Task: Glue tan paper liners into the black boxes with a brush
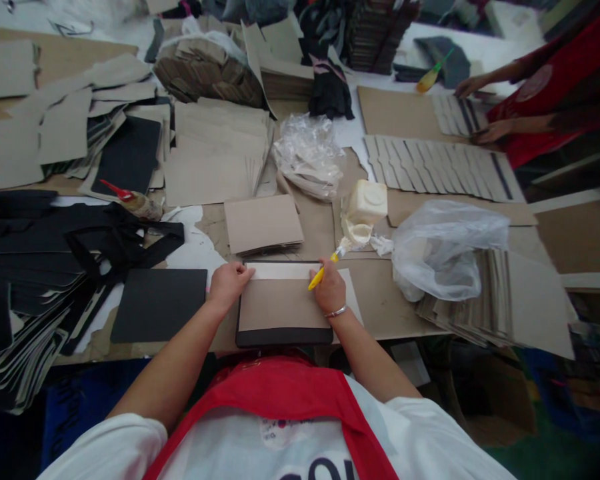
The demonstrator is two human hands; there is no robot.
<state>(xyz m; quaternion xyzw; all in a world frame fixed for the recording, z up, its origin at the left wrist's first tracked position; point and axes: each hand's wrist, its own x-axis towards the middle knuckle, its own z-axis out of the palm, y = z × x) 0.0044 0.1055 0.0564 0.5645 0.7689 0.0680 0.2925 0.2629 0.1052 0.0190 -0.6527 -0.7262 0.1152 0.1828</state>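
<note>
In front of me lies a black panel with a grey-brown cardboard sheet on top of it. A white strip runs across the sheet's far edge. My left hand is closed, its thumb and fingers pinching the left end of that strip. My right hand grips a yellow-handled brush whose tip points away from me, and its fingertips touch the strip's right end. Just beyond stands a stack of small cardboard sheets. A dark board lies left of my left forearm.
A cut-open whitish jug stands beyond my right hand. Plastic bags and cardboard stacks sit to the right. Black pieces and a red-tipped bottle are at left. A co-worker's hands handle cardboard strips at far right.
</note>
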